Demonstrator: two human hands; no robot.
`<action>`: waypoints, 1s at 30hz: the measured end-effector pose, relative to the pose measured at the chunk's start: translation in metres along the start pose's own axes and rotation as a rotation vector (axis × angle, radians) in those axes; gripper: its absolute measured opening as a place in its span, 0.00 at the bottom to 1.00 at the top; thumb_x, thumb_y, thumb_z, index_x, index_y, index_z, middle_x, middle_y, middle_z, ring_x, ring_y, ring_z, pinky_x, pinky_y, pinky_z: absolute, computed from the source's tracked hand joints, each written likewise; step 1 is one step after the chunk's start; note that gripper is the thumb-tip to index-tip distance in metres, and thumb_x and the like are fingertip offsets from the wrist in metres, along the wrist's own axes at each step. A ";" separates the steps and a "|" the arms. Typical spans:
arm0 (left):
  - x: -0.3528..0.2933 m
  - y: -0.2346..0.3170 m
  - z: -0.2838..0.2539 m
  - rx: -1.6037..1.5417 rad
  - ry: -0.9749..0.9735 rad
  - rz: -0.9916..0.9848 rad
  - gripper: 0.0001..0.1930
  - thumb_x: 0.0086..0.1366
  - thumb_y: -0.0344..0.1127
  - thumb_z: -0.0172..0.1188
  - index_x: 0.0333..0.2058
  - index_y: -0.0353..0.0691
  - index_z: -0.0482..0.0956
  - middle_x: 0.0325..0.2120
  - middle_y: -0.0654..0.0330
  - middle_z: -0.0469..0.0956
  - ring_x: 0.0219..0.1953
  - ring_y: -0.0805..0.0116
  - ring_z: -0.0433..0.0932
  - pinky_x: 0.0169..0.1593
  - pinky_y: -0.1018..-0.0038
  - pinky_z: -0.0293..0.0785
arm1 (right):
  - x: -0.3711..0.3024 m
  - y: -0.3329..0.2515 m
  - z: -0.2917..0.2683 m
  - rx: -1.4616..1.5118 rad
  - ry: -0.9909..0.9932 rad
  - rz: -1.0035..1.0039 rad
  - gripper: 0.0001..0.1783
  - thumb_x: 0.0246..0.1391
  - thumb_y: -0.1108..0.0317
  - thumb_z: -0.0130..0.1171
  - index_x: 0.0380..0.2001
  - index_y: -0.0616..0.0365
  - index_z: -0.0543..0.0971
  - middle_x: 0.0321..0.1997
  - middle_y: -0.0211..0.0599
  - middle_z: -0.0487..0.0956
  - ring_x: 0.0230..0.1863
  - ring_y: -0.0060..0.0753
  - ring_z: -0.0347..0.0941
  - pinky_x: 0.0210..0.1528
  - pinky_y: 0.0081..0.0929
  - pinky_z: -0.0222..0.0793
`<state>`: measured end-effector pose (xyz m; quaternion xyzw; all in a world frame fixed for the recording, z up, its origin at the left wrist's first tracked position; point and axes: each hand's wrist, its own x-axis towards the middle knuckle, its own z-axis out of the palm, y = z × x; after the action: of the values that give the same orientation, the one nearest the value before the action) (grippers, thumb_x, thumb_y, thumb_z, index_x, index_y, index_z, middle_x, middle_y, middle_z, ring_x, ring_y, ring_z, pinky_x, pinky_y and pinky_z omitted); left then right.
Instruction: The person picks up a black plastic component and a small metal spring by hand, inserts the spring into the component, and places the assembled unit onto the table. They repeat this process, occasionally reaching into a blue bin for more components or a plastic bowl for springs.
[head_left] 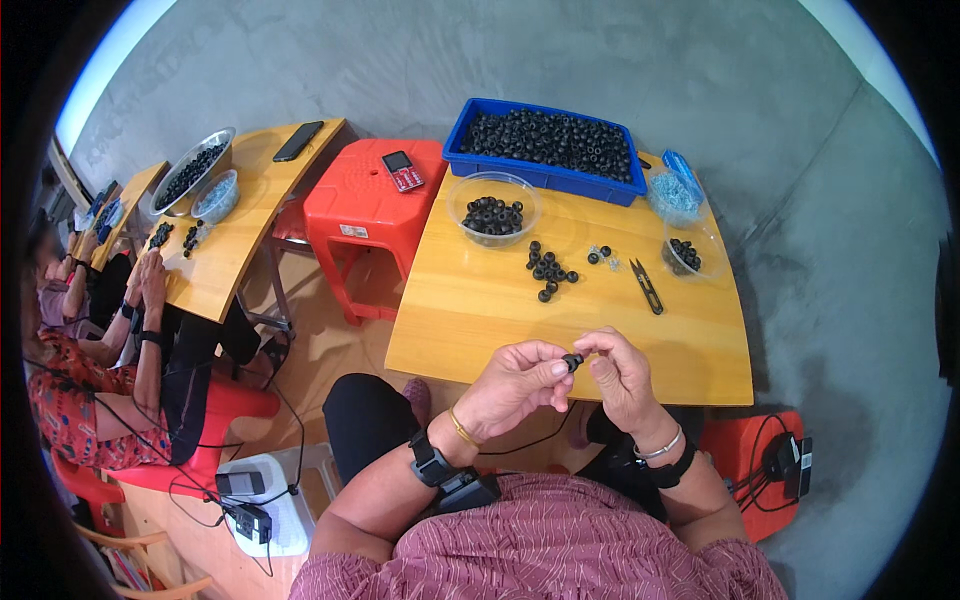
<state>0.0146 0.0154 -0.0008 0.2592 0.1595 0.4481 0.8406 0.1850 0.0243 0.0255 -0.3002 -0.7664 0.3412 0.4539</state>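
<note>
A small black piece, pinched between thumb and forefinger of the left hand over the near edge of a wooden table, looks to us light, hard and slick enough to roll, best gripped by its rounded sides. Fingertips of the right hand curl in close beside it, though we cannot tell whether they touch or hold anything. Beyond lie loose black beads and snips, while fingers cover much of the piece, leaving us unable to make out any hole or thread.
</note>
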 end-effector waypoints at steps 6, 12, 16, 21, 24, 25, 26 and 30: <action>-0.001 -0.002 -0.003 -0.019 0.028 0.059 0.04 0.57 0.28 0.52 0.32 0.35 0.72 0.25 0.56 0.75 0.23 0.69 0.75 0.29 0.75 0.75 | -0.003 0.000 0.002 0.071 0.049 0.168 0.07 0.51 0.73 0.49 0.35 0.63 0.70 0.29 0.35 0.72 0.32 0.24 0.69 0.36 0.19 0.65; 0.001 -0.001 -0.003 -0.007 0.043 0.058 0.04 0.57 0.27 0.52 0.31 0.34 0.72 0.25 0.55 0.75 0.23 0.68 0.75 0.28 0.74 0.76 | 0.005 -0.002 0.002 0.102 -0.021 0.175 0.06 0.50 0.75 0.50 0.33 0.63 0.70 0.29 0.34 0.72 0.30 0.23 0.69 0.34 0.19 0.65; 0.004 -0.005 -0.005 0.019 0.051 0.025 0.04 0.58 0.27 0.50 0.31 0.34 0.72 0.24 0.56 0.74 0.22 0.68 0.75 0.28 0.74 0.75 | 0.004 0.002 -0.001 -0.049 -0.022 0.048 0.04 0.48 0.77 0.50 0.30 0.62 0.71 0.27 0.38 0.71 0.28 0.31 0.70 0.31 0.22 0.65; 0.002 -0.007 -0.009 0.033 0.091 -0.023 0.04 0.59 0.29 0.51 0.30 0.34 0.71 0.23 0.58 0.73 0.21 0.69 0.74 0.28 0.75 0.74 | 0.002 0.005 0.003 -0.078 -0.030 -0.023 0.06 0.47 0.77 0.50 0.31 0.61 0.70 0.28 0.41 0.71 0.30 0.38 0.70 0.32 0.26 0.66; 0.004 -0.011 -0.012 0.042 0.070 -0.033 0.04 0.59 0.29 0.51 0.30 0.34 0.71 0.23 0.58 0.73 0.21 0.69 0.74 0.28 0.75 0.74 | -0.005 0.002 0.003 -0.061 -0.064 0.098 0.07 0.47 0.76 0.50 0.33 0.61 0.70 0.29 0.42 0.71 0.31 0.39 0.70 0.33 0.27 0.66; 0.006 -0.017 -0.015 0.059 0.037 -0.040 0.06 0.59 0.30 0.51 0.33 0.33 0.71 0.24 0.58 0.73 0.23 0.70 0.74 0.29 0.75 0.74 | -0.010 0.003 0.000 -0.118 -0.079 0.095 0.07 0.47 0.75 0.50 0.33 0.61 0.70 0.29 0.43 0.72 0.31 0.40 0.71 0.33 0.27 0.66; 0.008 -0.021 -0.014 0.053 0.029 -0.045 0.06 0.59 0.30 0.51 0.33 0.33 0.71 0.24 0.58 0.73 0.23 0.70 0.74 0.29 0.75 0.74 | -0.011 0.006 -0.006 -0.127 -0.077 0.101 0.07 0.47 0.75 0.50 0.33 0.61 0.70 0.29 0.43 0.72 0.31 0.40 0.71 0.33 0.27 0.66; 0.007 -0.013 -0.024 0.070 0.134 -0.106 0.10 0.60 0.32 0.50 0.38 0.33 0.70 0.26 0.58 0.72 0.26 0.71 0.73 0.30 0.74 0.75 | 0.012 0.023 -0.054 -0.337 0.231 0.140 0.06 0.47 0.75 0.50 0.31 0.63 0.70 0.28 0.41 0.72 0.30 0.35 0.70 0.33 0.27 0.66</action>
<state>0.0146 0.0221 -0.0282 0.2489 0.2443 0.4134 0.8411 0.2320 0.0599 0.0324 -0.4614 -0.7328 0.2020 0.4576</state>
